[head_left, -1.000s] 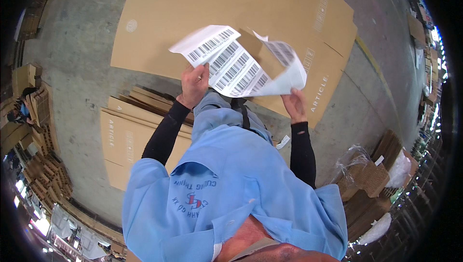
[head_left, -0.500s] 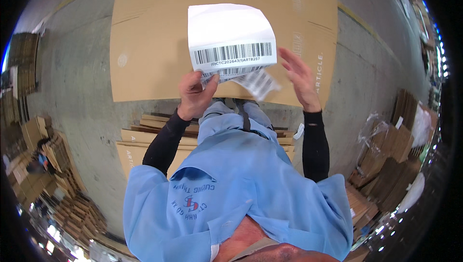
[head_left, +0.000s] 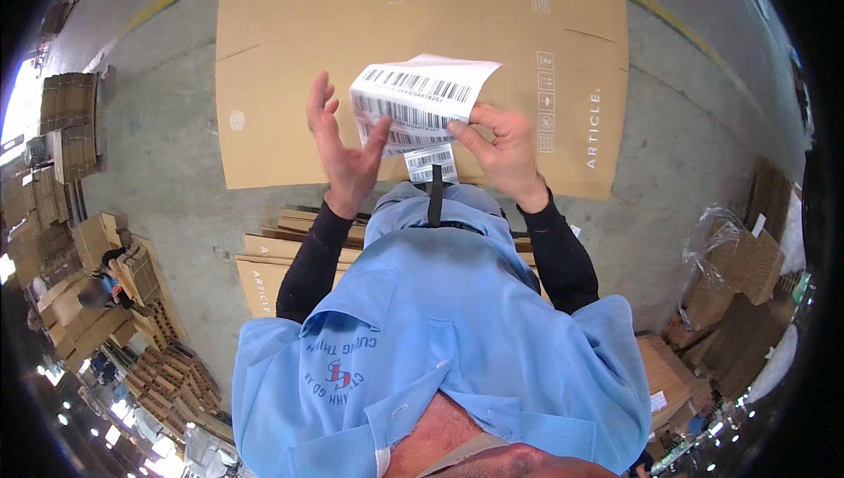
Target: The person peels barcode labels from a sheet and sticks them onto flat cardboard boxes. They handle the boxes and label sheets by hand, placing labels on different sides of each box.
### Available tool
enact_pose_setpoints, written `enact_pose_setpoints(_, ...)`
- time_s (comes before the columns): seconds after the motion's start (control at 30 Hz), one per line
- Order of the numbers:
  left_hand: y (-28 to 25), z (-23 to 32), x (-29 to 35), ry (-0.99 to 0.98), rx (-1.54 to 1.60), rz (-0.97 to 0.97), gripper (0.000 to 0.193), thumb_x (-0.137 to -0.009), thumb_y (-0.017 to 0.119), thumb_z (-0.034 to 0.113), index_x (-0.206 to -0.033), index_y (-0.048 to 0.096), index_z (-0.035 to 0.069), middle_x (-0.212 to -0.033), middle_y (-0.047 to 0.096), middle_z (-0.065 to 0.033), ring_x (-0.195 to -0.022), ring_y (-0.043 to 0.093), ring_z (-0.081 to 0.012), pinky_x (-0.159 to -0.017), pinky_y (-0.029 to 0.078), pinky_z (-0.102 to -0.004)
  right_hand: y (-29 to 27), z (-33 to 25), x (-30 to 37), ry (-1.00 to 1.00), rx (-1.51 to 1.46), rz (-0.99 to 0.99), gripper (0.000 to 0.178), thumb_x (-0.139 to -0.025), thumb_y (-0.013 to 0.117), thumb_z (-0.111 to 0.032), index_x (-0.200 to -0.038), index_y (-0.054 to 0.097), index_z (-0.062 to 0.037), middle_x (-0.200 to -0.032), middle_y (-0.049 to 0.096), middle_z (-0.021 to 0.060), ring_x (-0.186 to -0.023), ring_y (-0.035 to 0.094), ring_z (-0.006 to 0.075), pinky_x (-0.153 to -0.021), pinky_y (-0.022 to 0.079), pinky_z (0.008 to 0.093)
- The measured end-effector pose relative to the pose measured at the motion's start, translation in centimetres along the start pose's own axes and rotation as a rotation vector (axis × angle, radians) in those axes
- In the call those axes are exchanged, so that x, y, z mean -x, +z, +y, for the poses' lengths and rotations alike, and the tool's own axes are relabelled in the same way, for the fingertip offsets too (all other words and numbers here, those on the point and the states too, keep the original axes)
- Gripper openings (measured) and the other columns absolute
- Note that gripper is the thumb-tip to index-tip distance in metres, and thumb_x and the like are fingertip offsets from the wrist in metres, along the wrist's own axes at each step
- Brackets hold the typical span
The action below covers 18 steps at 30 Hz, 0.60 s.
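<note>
A folded strip of white barcode labels hangs in front of me, tilted and slightly curled. My right hand pinches its lower right edge between thumb and fingers. On the other side, my left hand has its fingers spread, and its thumb overlaps the strip's left part; whether it touches the paper I cannot tell. A lower end of the strip dangles near my waist. Beyond and below the labels lies a large flat brown cardboard sheet with white printing.
More flat cardboard is stacked close to my body on the grey floor. Cardboard stacks and pallets stand to the left, where another person is seen. Boxes with clear plastic wrap are at the right.
My right hand has moved in and taken the strip's right edge. My left hand has let go of the lower left corner and spread its fingers. The strip has turned and dropped lower.
</note>
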<state>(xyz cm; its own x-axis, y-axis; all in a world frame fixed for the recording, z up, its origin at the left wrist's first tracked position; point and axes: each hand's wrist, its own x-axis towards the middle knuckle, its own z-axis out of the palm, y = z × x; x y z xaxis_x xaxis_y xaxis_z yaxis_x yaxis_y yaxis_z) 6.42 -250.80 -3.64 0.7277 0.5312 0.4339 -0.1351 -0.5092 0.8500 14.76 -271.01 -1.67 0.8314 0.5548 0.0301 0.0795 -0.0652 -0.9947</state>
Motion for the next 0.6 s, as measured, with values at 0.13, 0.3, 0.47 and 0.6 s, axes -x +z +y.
enact_pose_setpoints(0.13,2.7,2.6,-0.7,0.435,-0.26,-0.323,0.033,-0.078,0.086,0.017,-0.085,0.056,0.005,-0.122,0.07,-0.0053,-0.117,0.062,-0.0289,-0.114,0.029,-0.0553,-0.9,1.2,0.6,-0.106,0.059,0.074,0.023,-0.087,0.068,0.0,-0.11,0.071,0.0006,-0.099,0.072,0.0177,-0.088,0.07,0.0287,-0.076,0.054,0.0362)
enact_pose_setpoints(0.3,6.0,3.4,-0.8,0.484,-0.311,-0.449,0.037,-0.073,0.087,0.017,-0.062,0.051,0.013,-0.116,0.073,0.0029,-0.111,0.065,-0.0218,-0.114,0.024,-0.0626,-2.8,2.4,1.3,-0.126,0.197,0.059,0.027,-0.081,0.068,0.0,-0.108,0.069,-0.0006,-0.098,0.069,0.0207,-0.087,0.067,0.039,-0.073,0.055,0.0429)
enact_pose_setpoints(0.47,8.3,3.1,-0.3,0.446,-0.155,-0.588,0.028,-0.073,0.085,0.008,-0.064,0.058,0.01,-0.104,0.076,-0.0004,-0.099,0.07,-0.0181,-0.107,0.044,-0.0513,-4.1,3.4,2.0,-0.138,0.262,0.023,0.021,-0.08,0.066,-0.002,-0.101,0.067,0.0003,-0.093,0.068,0.0197,-0.084,0.066,0.0395,-0.071,0.053,0.0459)
enact_pose_setpoints(0.6,9.0,3.2,0.1,0.323,-0.089,-0.66,0.026,-0.074,0.084,0.005,-0.064,0.06,0.005,-0.098,0.077,-0.0065,-0.097,0.072,-0.0225,-0.104,0.046,-0.051,-5.2,4.4,2.5,-0.135,0.287,-0.001,0.017,-0.081,0.066,-0.004,-0.097,0.065,0.0011,-0.09,0.068,0.0196,-0.082,0.066,0.0394,-0.071,0.053,0.0465)
